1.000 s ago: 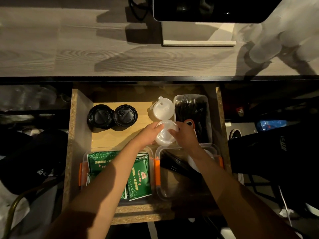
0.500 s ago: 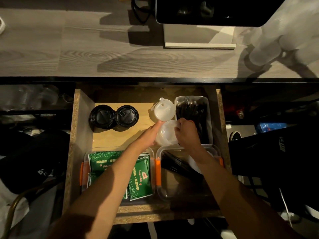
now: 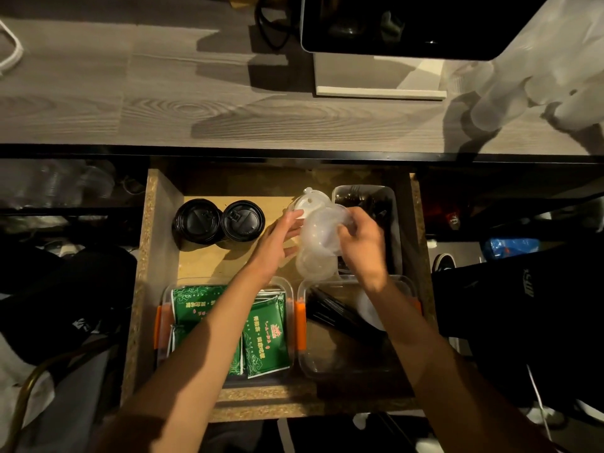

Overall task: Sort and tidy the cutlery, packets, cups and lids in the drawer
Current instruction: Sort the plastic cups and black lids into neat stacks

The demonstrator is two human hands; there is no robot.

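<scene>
Right hand (image 3: 359, 246) has lifted the gripped clear lids (image 3: 322, 235) (blurred); left hand (image 3: 277, 240) now loose-fingered alongside.

A café or takeaway counter is showing here: a drawer (image 3: 143, 289) is holding black cup lids (image 3: 218, 220), green packets (image 3: 268, 338) and disposable cutlery (image 3: 366, 207), with a screen (image 3: 402, 27) standing on the wood-grain tabletop (image 3: 130, 103).

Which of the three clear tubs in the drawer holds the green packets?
The near-left tub with orange clips, under the left forearm, holds the green packets. The near-right tub has dark cutlery; the far-right tub has black cutlery too.
</scene>
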